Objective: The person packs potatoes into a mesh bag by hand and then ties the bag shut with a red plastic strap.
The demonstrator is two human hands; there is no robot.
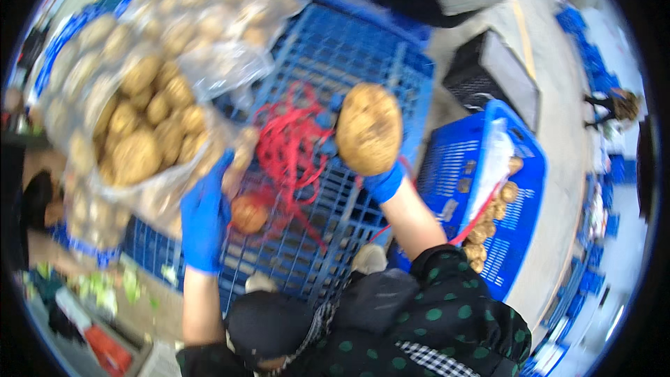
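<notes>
Both my hands wear blue gloves. My right hand [384,180] holds up a large brown potato [369,128] over the blue plastic pallet, its fingers mostly hidden beneath it. Beside an opened clear plastic bag of potatoes [152,120] is my left hand [207,214], blurred; whether it touches the bag I cannot tell, and no object shows in it. Between the hands lies a tangle of red plastic strapping [288,146] on the pallet, with a reddish round vegetable [249,214], perhaps an onion in red netting, near my left hand.
More bagged potatoes [204,15] lie at the upper left. At right stands a blue plastic basket [528,209] with potatoes, and behind it a black crate [468,68]. Leafy scraps [99,288] lie on the floor at lower left. A distant person [610,104] is at far right.
</notes>
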